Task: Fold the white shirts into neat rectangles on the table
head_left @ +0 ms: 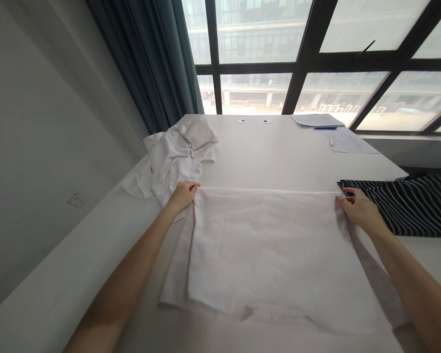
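Observation:
A folded white cloth (272, 250) lies in layers on the white table (253, 157), its straight upper edge stretched between my hands. At its upper left corner, my left hand (183, 197) is closed with the edge pinched between thumb and fingers. My right hand (360, 208) pinches the upper right corner in the same way. The lower layer sticks out past the upper one on both sides. Whether the cloth is a garment, I cannot tell.
A crumpled white cloth (176, 154) lies beyond my left hand. Close to my right hand is a folded black striped cloth (407, 206). Paper sheets (355, 142) and a blue pen (325, 128) lie at the far right. A dark curtain (158, 59) hangs beside the window.

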A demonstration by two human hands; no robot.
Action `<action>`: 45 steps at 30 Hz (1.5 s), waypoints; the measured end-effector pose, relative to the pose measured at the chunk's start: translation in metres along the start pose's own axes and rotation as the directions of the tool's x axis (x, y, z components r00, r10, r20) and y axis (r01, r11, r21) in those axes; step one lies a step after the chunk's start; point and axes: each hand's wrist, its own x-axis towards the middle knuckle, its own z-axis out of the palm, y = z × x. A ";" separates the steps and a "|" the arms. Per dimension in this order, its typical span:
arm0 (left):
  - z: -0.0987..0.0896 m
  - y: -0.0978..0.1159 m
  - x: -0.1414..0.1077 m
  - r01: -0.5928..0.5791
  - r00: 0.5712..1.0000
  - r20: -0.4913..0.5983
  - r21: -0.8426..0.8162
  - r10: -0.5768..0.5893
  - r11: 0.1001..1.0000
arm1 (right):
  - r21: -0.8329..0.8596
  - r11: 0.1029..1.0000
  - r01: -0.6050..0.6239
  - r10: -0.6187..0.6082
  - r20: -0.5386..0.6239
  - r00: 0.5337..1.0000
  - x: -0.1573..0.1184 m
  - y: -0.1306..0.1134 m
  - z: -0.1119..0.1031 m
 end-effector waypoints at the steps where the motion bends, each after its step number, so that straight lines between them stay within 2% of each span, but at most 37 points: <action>1: 0.000 -0.002 0.005 0.014 1.000 0.025 -0.024 -0.013 1.000 | 0.059 0.998 -0.029 0.028 0.013 1.000 0.005 0.001 0.002; 3: 0.000 -0.005 0.010 0.029 0.998 0.051 -0.047 -0.026 0.998 | 0.182 0.981 -0.073 0.060 0.076 0.995 0.010 0.002 0.006; 6: -0.002 -0.008 0.010 0.019 0.997 0.074 -0.107 -0.011 0.994 | 0.298 0.953 -0.052 0.020 0.112 0.993 0.010 0.001 0.008; 10: -0.004 -0.012 0.006 0.013 0.995 0.096 -0.280 0.015 0.960 | 0.443 0.895 -0.044 0.030 0.039 0.999 0.004 -0.006 0.008; 13: -0.004 -0.013 0.006 0.045 0.996 0.084 -0.343 -0.017 0.938 | 0.546 0.835 -0.067 0.077 0.005 0.997 0.001 -0.010 0.008; 17: -0.003 -0.013 0.009 0.121 0.992 0.064 -0.360 -0.105 0.925 | 0.458 0.889 -0.023 0.044 -0.035 0.998 0.000 -0.011 0.010; 21: -0.004 -0.012 0.010 0.145 0.989 0.072 -0.316 -0.129 0.937 | 0.373 0.928 0.012 0.018 -0.079 0.997 -0.001 -0.011 0.012; 24: -0.005 -0.010 0.010 0.143 0.989 0.063 -0.190 -0.134 0.971 | 0.309 0.950 0.044 -0.021 -0.077 0.997 -0.002 -0.011 0.012; 27: -0.005 -0.002 0.009 0.137 0.990 0.026 -0.022 -0.136 0.990 | 0.123 0.979 0.163 -0.152 -0.094 0.984 -0.001 -0.012 0.007; 30: -0.001 0.017 0.003 0.095 0.993 -0.076 0.146 -0.085 0.985 | -0.055 0.926 0.373 -0.376 -0.101 0.921 -0.002 -0.021 0.003; 32: 0.007 0.036 -0.004 0.006 0.994 -0.105 0.256 0.022 0.967 | -0.058 0.853 0.519 -0.521 -0.020 0.854 -0.008 -0.036 0.005; 34: 0.019 0.060 -0.014 -0.138 0.987 -0.042 0.271 0.155 0.953 | 0.014 0.770 0.638 -0.636 0.103 0.765 -0.022 -0.054 0.013; 36: 0.035 0.082 -0.025 -0.282 0.959 0.035 0.241 0.282 0.929 | 0.068 0.689 0.722 -0.718 0.203 0.666 -0.042 -0.073 0.025; 37: 0.043 0.091 -0.032 -0.350 0.937 0.081 0.224 0.340 0.910 | 0.061 0.662 0.747 -0.736 0.244 0.632 -0.053 -0.081 0.032; 40: 0.061 0.107 -0.047 -0.484 0.868 0.231 0.197 0.439 0.853 | -0.020 0.632 0.775 -0.723 0.345 0.598 -0.079 -0.094 0.051; 42: 0.067 0.109 -0.053 -0.491 0.855 0.295 0.200 0.425 0.848 | -0.071 0.620 0.782 -0.704 0.389 0.594 -0.087 -0.094 0.059; 45: 0.068 0.105 -0.055 -0.473 0.857 0.332 0.206 0.393 0.857 | -0.118 0.608 0.785 -0.692 0.406 0.597 -0.089 -0.089 0.063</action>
